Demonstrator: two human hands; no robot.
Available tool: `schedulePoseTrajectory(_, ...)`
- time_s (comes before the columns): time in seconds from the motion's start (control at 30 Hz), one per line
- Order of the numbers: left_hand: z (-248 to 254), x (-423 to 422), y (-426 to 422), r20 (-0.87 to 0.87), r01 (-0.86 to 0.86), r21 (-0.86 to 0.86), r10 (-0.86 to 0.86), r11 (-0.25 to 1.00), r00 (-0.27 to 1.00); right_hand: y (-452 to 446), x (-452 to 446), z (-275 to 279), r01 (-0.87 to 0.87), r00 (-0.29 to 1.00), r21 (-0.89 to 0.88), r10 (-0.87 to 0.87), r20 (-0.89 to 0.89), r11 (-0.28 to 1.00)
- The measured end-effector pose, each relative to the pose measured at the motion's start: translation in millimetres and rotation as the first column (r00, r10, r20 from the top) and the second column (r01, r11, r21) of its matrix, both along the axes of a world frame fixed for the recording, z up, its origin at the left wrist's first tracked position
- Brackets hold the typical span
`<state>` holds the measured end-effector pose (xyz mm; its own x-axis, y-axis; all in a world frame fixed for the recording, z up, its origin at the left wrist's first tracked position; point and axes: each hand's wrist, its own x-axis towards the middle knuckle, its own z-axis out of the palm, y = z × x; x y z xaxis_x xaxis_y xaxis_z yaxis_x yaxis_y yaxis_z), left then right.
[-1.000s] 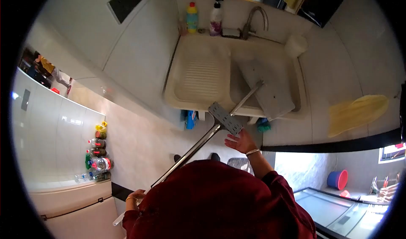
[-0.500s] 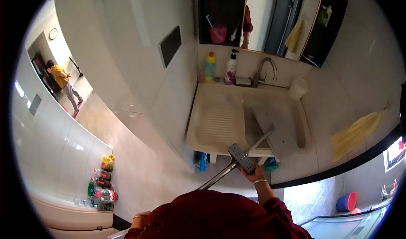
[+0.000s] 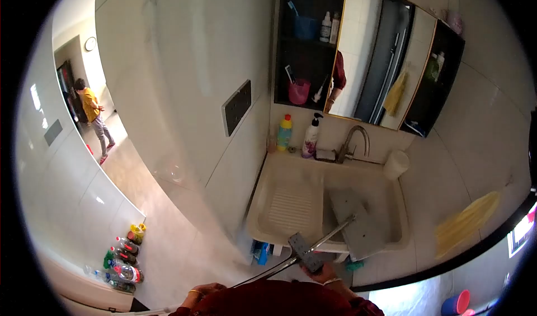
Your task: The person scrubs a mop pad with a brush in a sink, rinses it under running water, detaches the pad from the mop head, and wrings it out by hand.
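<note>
A flat mop runs from my left hand up to the sink. Its wide grey mop plate [image 3: 355,223] lies tilted in the right basin, partly over the front rim. My right hand [image 3: 321,272] is closed on the grey slotted block [image 3: 306,253] partway along the metal mop pole [image 3: 268,271], in front of the sink. Lower left, my left hand [image 3: 207,291] is closed around the lower part of the pole; its fingers are partly hidden. The cream sink [image 3: 257,215] has a ribbed washboard on its left side.
A tap [image 3: 358,137], a pump bottle [image 3: 311,137] and a yellow-and-blue bottle [image 3: 285,134] stand behind the sink. A yellow cloth [image 3: 467,223] hangs at right. Several plastic bottles [image 3: 126,271] line the left wall. A person [image 3: 94,111] stands in the far room.
My view has tilted upward, so the sink sits lower and more of the cabinet shows. My left hand has come further into view beside the pole. My right hand keeps its hold.
</note>
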<state>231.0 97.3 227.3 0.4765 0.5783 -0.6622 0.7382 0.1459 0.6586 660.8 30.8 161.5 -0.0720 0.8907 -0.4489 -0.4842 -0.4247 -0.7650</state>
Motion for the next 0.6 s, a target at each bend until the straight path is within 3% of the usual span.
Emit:
schedulePoseTrajectory(0.03, 1, 21, 7, 0.006, 0.036, 0.008, -0.036, 0.999, 0.999, 7, 5, -12, -0.004, 0.658, -0.430, -0.321, -0.681, 0.903)
schedulePoseTrajectory(0.1, 4, 59, 12, 0.006, 0.100, 0.009, -0.100, 0.995, 0.995, -1, 17, -14, -0.103, 0.899, -0.286, -0.035, -0.437, 0.953)
schedulePoseTrajectory(0.17, 7, 93, 26, 0.008, 0.148, 0.007, -0.148, 0.989, 0.989, 7, 22, 25, -0.253, 0.966, -0.134, 0.243, -0.084, 0.958)
schedulePoseTrajectory(0.2, 9, 105, 30, -0.001, 0.161, 0.003, -0.161, 0.987, 0.987, 10, 23, 42, -0.345, 0.930, -0.079, 0.352, 0.109, 0.935)
schedulePoseTrajectory(0.27, 11, 119, 32, -0.017, 0.169, -0.020, -0.170, 0.985, 0.985, 20, 24, 56, -0.542, 0.729, -0.026, 0.485, 0.483, 0.840)
schedulePoseTrajectory(0.37, 11, 126, 27, -0.057, 0.173, -0.045, -0.176, 0.984, 0.983, 20, 39, 5, -0.627, 0.607, -0.074, 0.547, 0.577, 0.775)
schedulePoseTrajectory(0.43, 11, 126, 18, -0.076, 0.165, -0.062, -0.170, 0.984, 0.983, 18, 65, -21, -0.850, 0.279, 0.136, 0.217, 0.935, 0.509)
schedulePoseTrajectory(0.5, 11, 125, 8, -0.102, 0.146, -0.075, -0.154, 0.986, 0.983, 9, 84, -43, -0.979, 0.098, 0.150, -0.325, 0.941, 0.138)
schedulePoseTrajectory(0.57, 14, 128, 1, -0.111, 0.133, -0.084, -0.142, 0.988, 0.984, -10, 97, -12, -0.847, 0.358, 0.419, -0.231, 0.905, 0.327)
schedulePoseTrajectory(0.6, 16, 129, -1, -0.120, 0.122, -0.087, -0.132, 0.989, 0.984, -26, 110, -5, -0.862, 0.188, 0.279, -0.245, 0.951, 0.423)
